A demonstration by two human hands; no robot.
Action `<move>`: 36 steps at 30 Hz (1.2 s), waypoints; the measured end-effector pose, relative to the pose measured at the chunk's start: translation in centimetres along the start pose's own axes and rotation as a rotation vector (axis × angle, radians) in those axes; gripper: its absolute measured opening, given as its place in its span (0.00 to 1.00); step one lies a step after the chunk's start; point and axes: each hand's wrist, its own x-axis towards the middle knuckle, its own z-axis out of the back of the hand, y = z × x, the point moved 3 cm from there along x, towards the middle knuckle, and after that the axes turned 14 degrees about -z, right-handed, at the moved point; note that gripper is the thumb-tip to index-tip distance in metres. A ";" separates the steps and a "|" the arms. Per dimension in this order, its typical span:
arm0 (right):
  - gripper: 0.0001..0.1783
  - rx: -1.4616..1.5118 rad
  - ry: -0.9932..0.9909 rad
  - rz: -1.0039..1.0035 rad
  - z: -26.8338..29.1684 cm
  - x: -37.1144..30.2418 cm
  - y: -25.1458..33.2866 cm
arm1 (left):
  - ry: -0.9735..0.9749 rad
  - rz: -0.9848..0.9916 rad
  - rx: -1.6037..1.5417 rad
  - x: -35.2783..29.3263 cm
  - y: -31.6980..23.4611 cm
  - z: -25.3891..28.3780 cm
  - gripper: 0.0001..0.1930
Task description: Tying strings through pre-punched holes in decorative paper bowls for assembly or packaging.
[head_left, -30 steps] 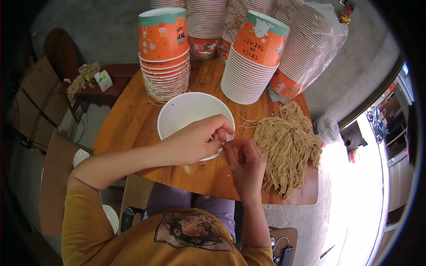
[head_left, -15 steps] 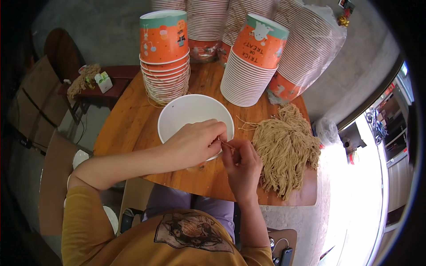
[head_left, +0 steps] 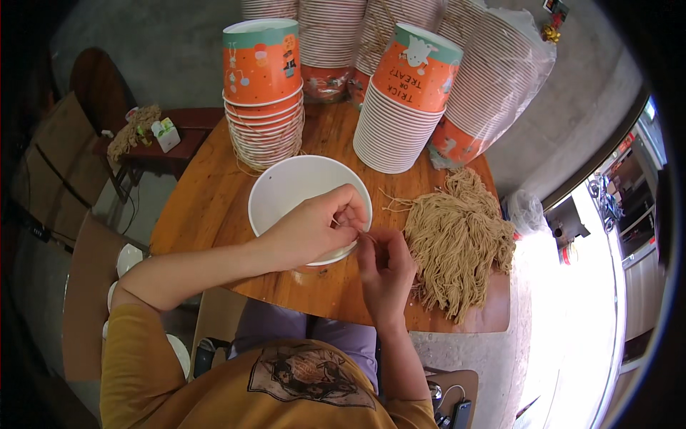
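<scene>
Plainly, the wooden counter (head_left: 207, 214) was the biggest thing, carrying wrapped tub stacks (head_left: 493, 71) along its far edge, with a left stack (head_left: 261, 71) and a right stack (head_left: 400, 132) standing upside down in front of them. A bundle of tan yarn (head_left: 461, 243) lay by its near right corner; a white-lined tub (head_left: 279, 193) sat open by the middle of the near edge. The left hand (head_left: 314, 223) reached across the tub's mouth, fingers curled at its right rim; whether that grip held anything I couldn't tell. The right hand (head_left: 387, 270), just outside, had thumb and forefinger nearly together, apparently on a thin strand (head_left: 369, 237). The step in hand looked like working that strand at the rim; the next move seemed to call for a steady tub and a fine pinch.
</scene>
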 end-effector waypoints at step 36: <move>0.08 0.005 -0.008 0.127 1.3 -0.3 -0.3 | 0.054 0.004 0.130 0.0 -1.0 -1.0 0.18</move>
